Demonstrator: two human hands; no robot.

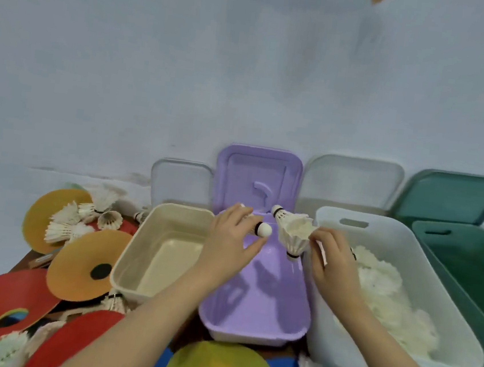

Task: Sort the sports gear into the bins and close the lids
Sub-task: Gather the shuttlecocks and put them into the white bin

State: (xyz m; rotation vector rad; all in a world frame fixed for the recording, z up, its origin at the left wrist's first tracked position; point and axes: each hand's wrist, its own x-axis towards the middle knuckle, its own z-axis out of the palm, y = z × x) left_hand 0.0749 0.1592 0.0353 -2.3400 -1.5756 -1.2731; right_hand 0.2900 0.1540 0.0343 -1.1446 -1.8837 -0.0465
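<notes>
From the head view, over the purple bin both hands carry shuttlecocks. The left hand pinches one shuttlecock by its skirt, cork outward; the right hand grips nested shuttlecocks at the feather rim. The job looks partly done: the white bin just right of the purple one holds a fluffy feather heap, while the cream bin to its left sits bare. Loose shuttlecocks and glossy flat discs remain farther left. All lids, including the purple lid, lean upright behind, unclosed.
</notes>
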